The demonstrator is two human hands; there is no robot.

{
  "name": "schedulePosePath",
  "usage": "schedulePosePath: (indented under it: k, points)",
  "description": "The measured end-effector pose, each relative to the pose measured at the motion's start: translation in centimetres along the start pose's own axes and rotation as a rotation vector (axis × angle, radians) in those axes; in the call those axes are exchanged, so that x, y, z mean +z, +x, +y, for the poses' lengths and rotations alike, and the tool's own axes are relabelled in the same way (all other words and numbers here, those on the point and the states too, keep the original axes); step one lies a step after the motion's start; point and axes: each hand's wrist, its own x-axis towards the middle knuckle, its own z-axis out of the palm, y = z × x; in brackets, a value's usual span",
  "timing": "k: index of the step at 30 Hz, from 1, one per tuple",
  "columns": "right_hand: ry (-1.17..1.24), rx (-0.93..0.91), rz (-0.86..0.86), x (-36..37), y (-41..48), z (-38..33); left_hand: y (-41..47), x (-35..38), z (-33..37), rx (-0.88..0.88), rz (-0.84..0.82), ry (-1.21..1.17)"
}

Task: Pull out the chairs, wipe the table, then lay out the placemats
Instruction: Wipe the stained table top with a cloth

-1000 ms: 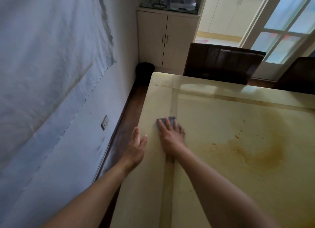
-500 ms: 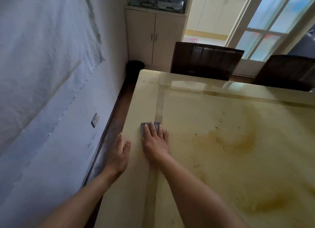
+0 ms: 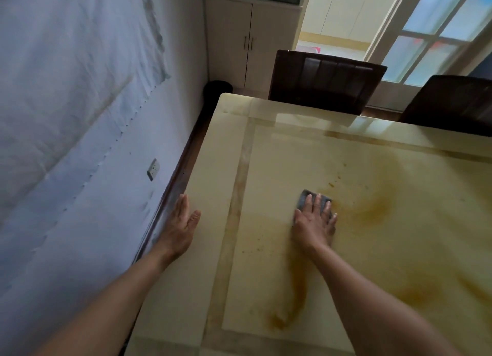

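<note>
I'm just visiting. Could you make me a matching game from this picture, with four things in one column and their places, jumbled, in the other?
Things:
1. grey cloth
2. left hand
3. black bin
4. socket

Places:
a. on the wall
b. on the floor beside the cabinet
c. under the right hand, on the table
d. flat at the table's left edge

Pairs: 1-c, 2-d, 3-b, 4-a.
</note>
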Motion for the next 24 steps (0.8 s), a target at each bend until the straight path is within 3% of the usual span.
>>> schedulePosePath:
  k: [4, 14, 21, 24]
  points:
    - [0.048, -0.071, -0.048, 0.1, -0.7, -2.3, -0.1, -0.2, -0.2, -0.002, 0.007, -0.066]
    - [-0.068, -0.637, -0.092, 7.0, -10.6, -17.5, -2.6, -1.8, -1.7, -0.039, -0.025, -0.446]
    - [-0.089, -0.655, -0.182, 7.9, -14.4, -17.6, -5.3, -2.4, -2.9, -0.062, -0.046, -0.401]
    - [-0.041, -0.558, -0.173, 7.0, -13.1, -16.3, -6.0, -1.9, -2.4, -0.028, -0.070, -0.312]
